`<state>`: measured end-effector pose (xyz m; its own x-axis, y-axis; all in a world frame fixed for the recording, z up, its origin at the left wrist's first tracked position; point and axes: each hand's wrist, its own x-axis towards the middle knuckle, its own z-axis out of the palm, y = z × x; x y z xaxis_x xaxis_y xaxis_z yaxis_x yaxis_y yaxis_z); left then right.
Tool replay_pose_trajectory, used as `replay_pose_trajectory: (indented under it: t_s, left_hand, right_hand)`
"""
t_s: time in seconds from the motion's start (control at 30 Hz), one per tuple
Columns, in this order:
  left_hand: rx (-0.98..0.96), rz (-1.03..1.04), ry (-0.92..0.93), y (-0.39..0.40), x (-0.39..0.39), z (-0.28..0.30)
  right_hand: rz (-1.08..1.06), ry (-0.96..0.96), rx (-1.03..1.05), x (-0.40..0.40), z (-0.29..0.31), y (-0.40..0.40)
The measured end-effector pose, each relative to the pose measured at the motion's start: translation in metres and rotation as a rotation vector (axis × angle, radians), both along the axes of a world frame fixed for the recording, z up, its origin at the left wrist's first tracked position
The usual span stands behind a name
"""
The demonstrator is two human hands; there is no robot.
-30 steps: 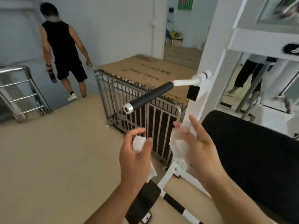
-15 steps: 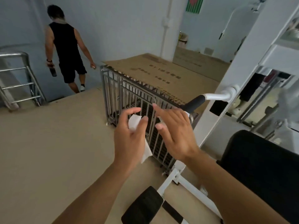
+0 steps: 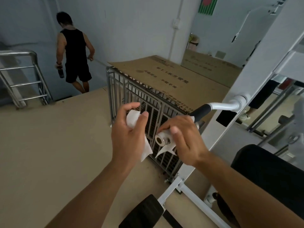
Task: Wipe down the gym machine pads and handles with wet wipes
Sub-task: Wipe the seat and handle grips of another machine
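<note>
Right hand point(image 3: 182, 139), frame centre: fingers curled round a wet wipe point(image 3: 166, 148) wrapped on the handle point(image 3: 199, 111), near its metal end cap point(image 3: 160, 140). Left hand point(image 3: 130, 135), just left of it: thumb and fingers pinching a second wipe point(image 3: 133, 120). Black pad point(image 3: 271, 175) at lower right. Metal cage point(image 3: 148, 102) behind.

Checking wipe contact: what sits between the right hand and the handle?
In the head view, a wet wipe lies between the right hand and the handle, wrapped round its end.
</note>
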<state>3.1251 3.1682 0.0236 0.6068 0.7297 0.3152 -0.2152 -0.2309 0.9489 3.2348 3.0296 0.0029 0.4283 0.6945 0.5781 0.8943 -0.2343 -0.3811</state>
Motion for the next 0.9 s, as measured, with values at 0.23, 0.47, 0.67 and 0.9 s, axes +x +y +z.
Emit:
replay_pose_trajectory:
  t_s: [0.23,0.47,0.67,0.9]
  left_hand:
    - [-0.043,-0.004,-0.014,-0.026,0.025,0.001]
    - [-0.019,0.139,-0.117,-0.038,0.044,0.007]
    - [-0.003,0.209,-0.101,-0.044,0.051,0.002]
    - [0.023,0.323,-0.155,-0.044,0.055,-0.005]
  right_hand:
    - [-0.307,-0.01,-0.124,0.072,0.003,-0.022]
    - [0.025,-0.285,-0.031,0.043,-0.011,0.004]
    - [-0.132,-0.232,0.022,0.127,-0.003,-0.032]
    - [-0.043,-0.225,0.057,0.041,-0.008,0.008]
